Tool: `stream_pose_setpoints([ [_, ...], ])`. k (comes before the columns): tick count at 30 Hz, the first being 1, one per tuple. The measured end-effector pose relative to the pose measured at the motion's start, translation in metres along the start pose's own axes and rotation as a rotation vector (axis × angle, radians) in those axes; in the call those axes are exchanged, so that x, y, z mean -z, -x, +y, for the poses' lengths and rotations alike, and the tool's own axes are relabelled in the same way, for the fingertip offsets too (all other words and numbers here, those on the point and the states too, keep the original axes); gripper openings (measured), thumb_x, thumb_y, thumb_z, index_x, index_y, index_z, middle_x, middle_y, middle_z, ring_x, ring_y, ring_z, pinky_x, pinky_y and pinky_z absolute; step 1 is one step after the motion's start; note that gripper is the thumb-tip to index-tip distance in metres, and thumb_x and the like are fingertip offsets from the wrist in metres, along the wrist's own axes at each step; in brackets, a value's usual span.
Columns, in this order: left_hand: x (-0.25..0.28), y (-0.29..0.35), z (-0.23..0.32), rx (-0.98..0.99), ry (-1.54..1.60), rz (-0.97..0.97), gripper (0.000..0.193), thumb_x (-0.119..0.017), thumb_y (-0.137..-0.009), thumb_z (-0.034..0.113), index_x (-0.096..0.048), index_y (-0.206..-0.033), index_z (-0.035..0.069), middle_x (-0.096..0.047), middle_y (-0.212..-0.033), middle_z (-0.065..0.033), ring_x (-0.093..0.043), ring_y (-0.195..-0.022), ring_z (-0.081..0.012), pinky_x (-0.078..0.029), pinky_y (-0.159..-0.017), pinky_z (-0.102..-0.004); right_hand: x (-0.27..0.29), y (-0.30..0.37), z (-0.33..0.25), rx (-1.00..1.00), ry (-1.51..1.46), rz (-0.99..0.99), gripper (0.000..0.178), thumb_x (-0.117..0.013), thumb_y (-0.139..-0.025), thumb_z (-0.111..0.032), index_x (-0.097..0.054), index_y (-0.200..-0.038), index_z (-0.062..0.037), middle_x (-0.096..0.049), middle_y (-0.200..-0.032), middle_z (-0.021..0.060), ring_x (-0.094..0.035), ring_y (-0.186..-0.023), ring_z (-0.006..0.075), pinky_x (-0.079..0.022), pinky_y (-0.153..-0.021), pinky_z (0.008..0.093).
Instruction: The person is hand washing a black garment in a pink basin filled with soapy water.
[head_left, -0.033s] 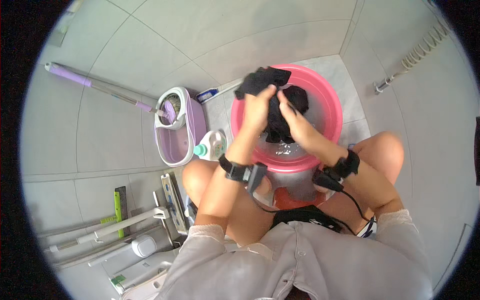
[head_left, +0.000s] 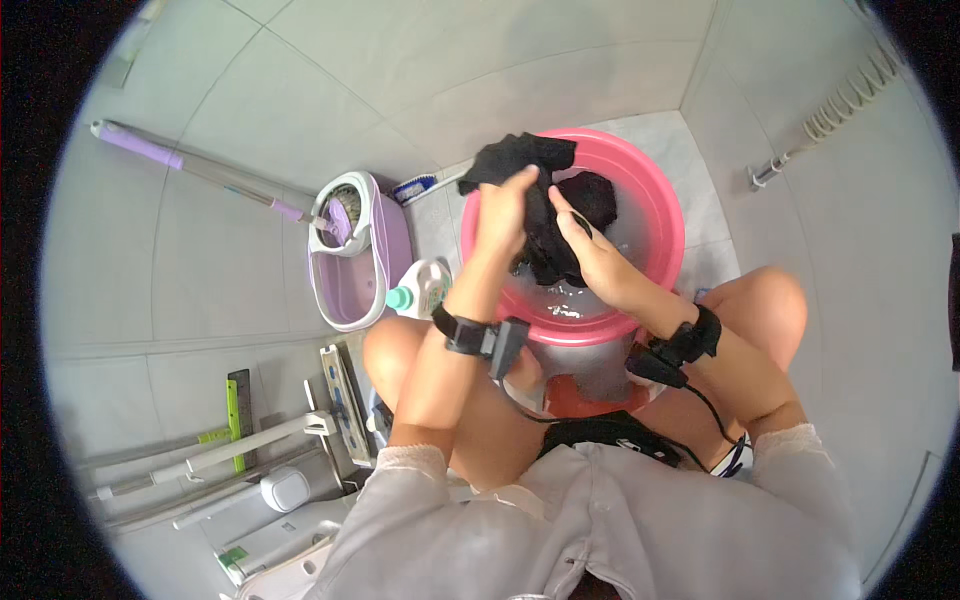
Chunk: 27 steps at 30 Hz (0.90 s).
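1. Black cloth (head_left: 552, 235) hangs over the pink basin (head_left: 658, 270), trailing toward the cloudy water.
2. At ten o'clock, the left hand (head_left: 507, 212) clutches it, most fingers hidden in the folds.
3. At three o'clock, the right hand (head_left: 597, 252) lies against it, fingers fairly straight; I can't tell whether they grip.
4. Outside the basin, toward eight o'clock, stands a white bottle (head_left: 432, 284), its green label print too small to read.
5. At nine, a purple mop bucket (head_left: 395, 240).

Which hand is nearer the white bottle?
Left. The left hand is beyond the white bottle and to its right; the right hand is farther to the right.
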<state>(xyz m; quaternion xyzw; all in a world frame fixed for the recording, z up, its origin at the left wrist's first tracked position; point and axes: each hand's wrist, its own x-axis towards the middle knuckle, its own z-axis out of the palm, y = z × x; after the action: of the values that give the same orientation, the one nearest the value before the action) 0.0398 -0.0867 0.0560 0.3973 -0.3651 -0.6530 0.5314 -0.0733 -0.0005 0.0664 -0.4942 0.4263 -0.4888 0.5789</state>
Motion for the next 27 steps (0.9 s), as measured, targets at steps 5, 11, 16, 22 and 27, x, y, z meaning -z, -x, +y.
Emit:
stream_pose_setpoints([
  [5, 0.005, 0.0, 0.026, 0.267, 0.252, -0.092, 0.033, -0.047, -0.082, 0.008, -0.042, -0.112, -0.006, -0.05, -0.108, -0.0224, -0.052, -0.099, -0.0294, -0.042, -0.087, -0.0403, 0.046, -0.022, -0.036, -0.172, -0.36, 0.165, 0.054, -0.024, -0.091, -0.04, -0.037, -0.121, 0.0025, -0.058, -0.099, 0.0152, -0.056, -0.092, 0.0181, -0.041, -0.082, 0.0283],
  [11, -0.016, 0.013, 0.043, 0.374, 0.408, -0.324, 0.041, -0.043, -0.083, 0.008, -0.032, -0.12, -0.005, -0.042, -0.119, -0.0242, -0.045, -0.108, -0.0317, -0.038, -0.091, -0.0429, 0.046, -0.011, -0.039, -0.114, -0.039, -0.122, 0.039, -0.047, -0.084, -0.031, -0.049, -0.108, 0.0003, -0.057, -0.098, 0.0105, -0.054, -0.091, 0.0161, -0.04, -0.082, 0.028],
  [16, -0.018, 0.011, 0.03, 0.261, 0.251, -0.299, 0.039, -0.045, -0.082, 0.007, -0.036, -0.118, -0.004, -0.046, -0.115, -0.0232, -0.049, -0.104, -0.0322, -0.041, -0.088, -0.0432, 0.039, -0.01, -0.04, 0.039, 0.327, -0.07, 0.036, -0.068, -0.069, -0.021, -0.055, -0.096, 0.0004, -0.059, -0.084, 0.0043, -0.054, -0.078, 0.01, -0.043, -0.072, 0.0253],
  [22, -0.029, 0.018, 0.06, 0.277, 0.275, -0.273, 0.035, -0.046, -0.078, 0.003, -0.041, -0.111, -0.008, -0.055, -0.101, -0.0217, -0.056, -0.092, -0.0303, -0.048, -0.08, -0.0386, 0.076, -0.019, -0.06, 0.071, 0.331, -0.2, 0.022, -0.06, -0.072, -0.01, -0.056, -0.091, 0.0007, -0.059, -0.08, 0.0017, -0.053, -0.074, 0.0086, -0.043, -0.069, 0.0239],
  [27, -0.028, 0.023, 0.058, 0.139, 0.11, -0.073, 0.019, -0.051, -0.071, -0.005, -0.05, -0.091, -0.004, -0.056, -0.087, -0.0116, -0.058, -0.078, -0.0222, -0.051, -0.069, -0.0329, 0.091, -0.019, -0.073, -0.009, 0.647, -0.005, 0.012, -0.051, -0.076, -0.012, -0.058, -0.075, -0.0026, -0.05, -0.063, -0.0023, -0.046, -0.06, 0.0067, -0.039, -0.057, 0.0231],
])
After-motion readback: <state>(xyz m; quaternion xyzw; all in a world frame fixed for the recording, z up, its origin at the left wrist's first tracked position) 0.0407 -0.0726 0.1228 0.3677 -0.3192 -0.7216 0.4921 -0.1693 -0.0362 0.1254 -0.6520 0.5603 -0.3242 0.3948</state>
